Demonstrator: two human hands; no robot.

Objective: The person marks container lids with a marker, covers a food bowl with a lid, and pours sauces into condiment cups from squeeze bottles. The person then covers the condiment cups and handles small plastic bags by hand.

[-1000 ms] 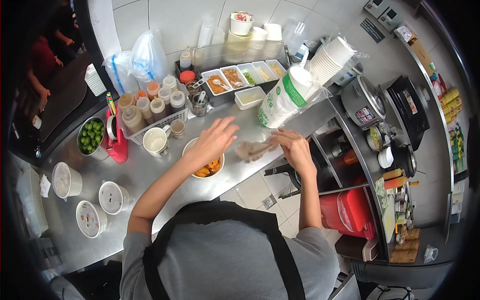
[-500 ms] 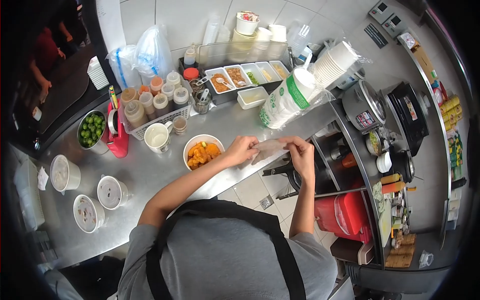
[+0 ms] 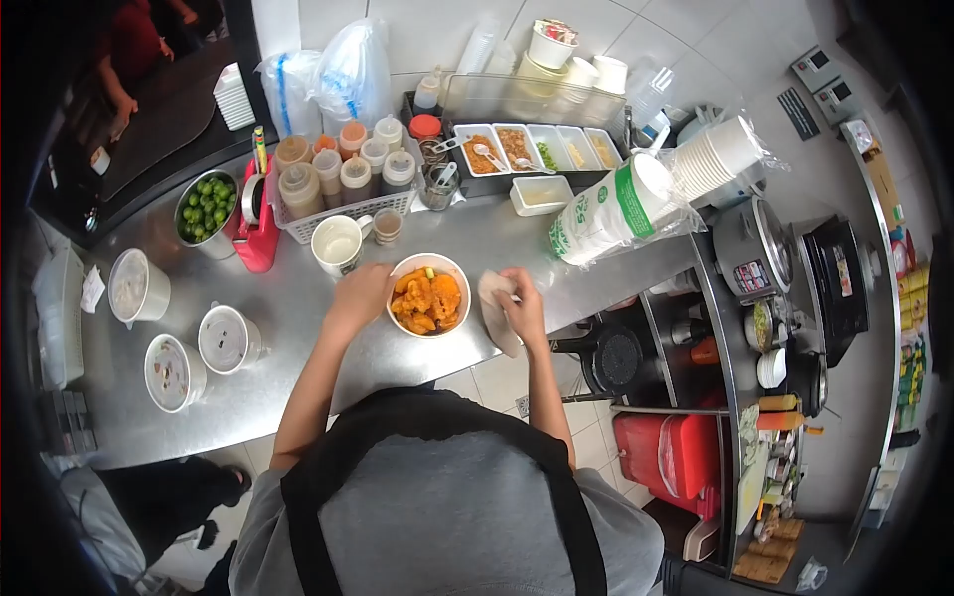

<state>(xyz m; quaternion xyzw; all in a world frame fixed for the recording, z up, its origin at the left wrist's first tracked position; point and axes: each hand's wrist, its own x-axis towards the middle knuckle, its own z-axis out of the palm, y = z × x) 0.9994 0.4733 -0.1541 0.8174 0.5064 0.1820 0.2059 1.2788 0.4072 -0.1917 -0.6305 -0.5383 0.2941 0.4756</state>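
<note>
Clearly, the bowl of orange food sits on the worktop between the two hands. Left of the bowl, the left hand is at its rim; whether it grips there cannot be told. Just right of the bowl and apart from it, the right hand pinches a thin greyish cloth that droops loosely. That slack cloth could brush the food if swung too close, and an uneven push by the left hand might slide or tip the bowl. Beyond the bowl, leftward, stand a mug and a small cup.
</note>
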